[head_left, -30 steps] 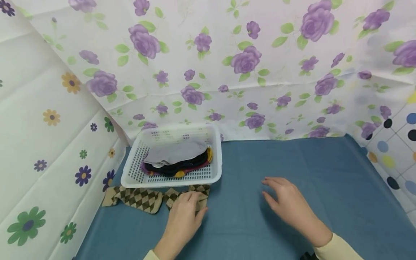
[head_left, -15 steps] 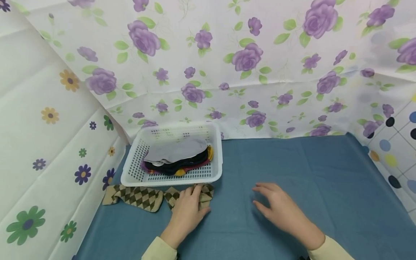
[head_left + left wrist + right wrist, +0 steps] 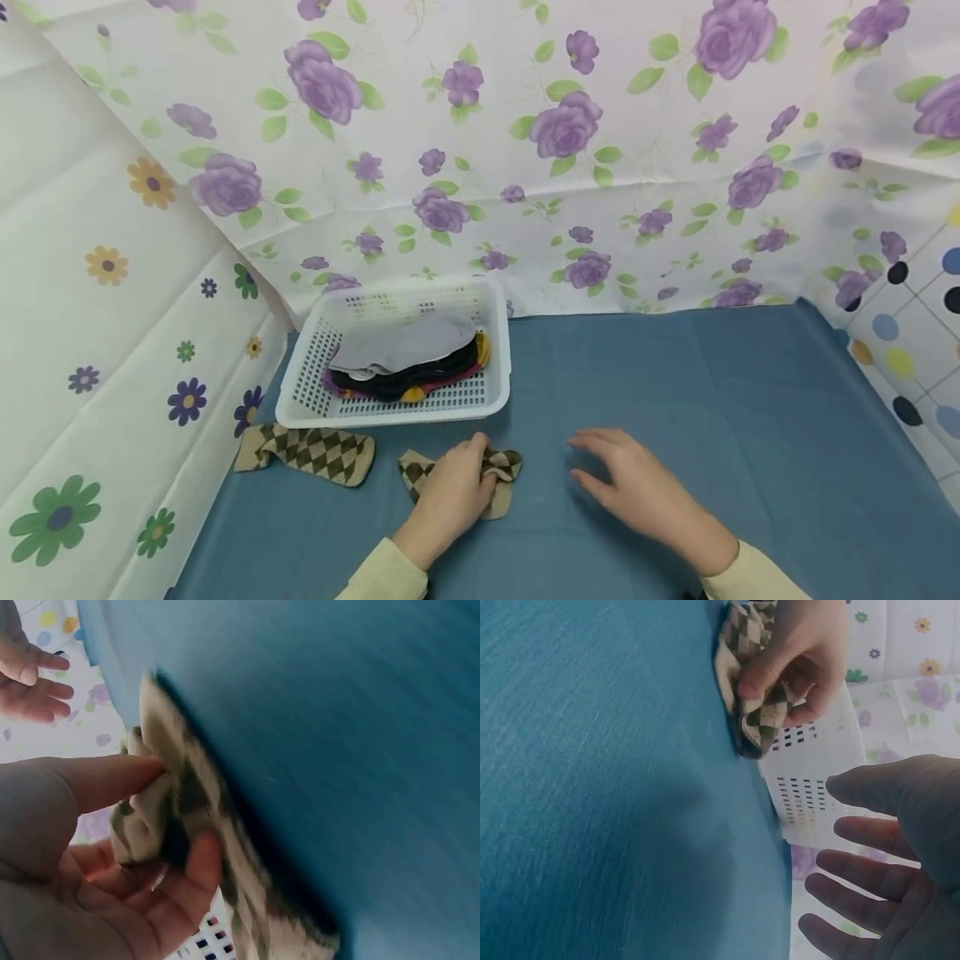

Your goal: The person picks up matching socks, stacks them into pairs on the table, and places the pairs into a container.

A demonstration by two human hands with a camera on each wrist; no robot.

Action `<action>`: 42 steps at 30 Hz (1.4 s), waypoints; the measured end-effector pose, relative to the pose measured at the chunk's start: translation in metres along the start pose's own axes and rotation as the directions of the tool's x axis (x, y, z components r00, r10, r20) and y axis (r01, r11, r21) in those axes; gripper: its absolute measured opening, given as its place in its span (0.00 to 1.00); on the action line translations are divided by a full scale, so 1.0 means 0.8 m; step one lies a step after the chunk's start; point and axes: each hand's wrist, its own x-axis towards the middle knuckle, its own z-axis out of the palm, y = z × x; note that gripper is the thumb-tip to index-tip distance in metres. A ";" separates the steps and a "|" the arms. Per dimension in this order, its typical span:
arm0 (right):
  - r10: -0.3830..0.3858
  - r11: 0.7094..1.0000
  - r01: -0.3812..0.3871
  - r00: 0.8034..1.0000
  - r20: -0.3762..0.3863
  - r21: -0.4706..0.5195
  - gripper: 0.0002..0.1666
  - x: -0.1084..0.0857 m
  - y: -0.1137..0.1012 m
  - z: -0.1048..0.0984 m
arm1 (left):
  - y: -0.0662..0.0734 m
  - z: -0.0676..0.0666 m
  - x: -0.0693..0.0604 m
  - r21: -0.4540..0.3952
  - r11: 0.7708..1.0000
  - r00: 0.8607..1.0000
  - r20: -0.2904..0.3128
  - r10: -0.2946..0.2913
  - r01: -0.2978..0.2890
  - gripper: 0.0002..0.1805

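My left hand (image 3: 456, 493) pinches a beige and brown argyle sock (image 3: 504, 463) between thumb and fingers, in front of the basket. In the left wrist view the sock (image 3: 191, 787) is bunched at the thumb tip, with part of it trailing along the cloth. A matching sock (image 3: 322, 454) lies flat to the left, just below the basket's front rim. My right hand (image 3: 637, 492) hovers to the right of the held sock, holding nothing. Its fingers (image 3: 862, 874) are spread and apart from the sock in the right wrist view.
A white perforated basket (image 3: 393, 414) stands at the back left, holding a stack of folded grey, black and coloured fabric pieces (image 3: 408, 350). Blue cloth (image 3: 675, 375) covers the table. Flowered sheets (image 3: 525, 167) hang at the back and left, and a dotted one (image 3: 922, 350) at the right.
My left hand has gripped the right-hand sock and drawn it toward me and to the right, away from the basket. My right hand has drifted left toward it.
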 end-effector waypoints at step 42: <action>0.006 0.817 0.118 0.977 -0.214 0.564 0.33 0.005 -0.034 -0.048 | 0.112 -0.050 0.012 -0.543 0.795 0.962 -0.188 0.198 -0.270 0.51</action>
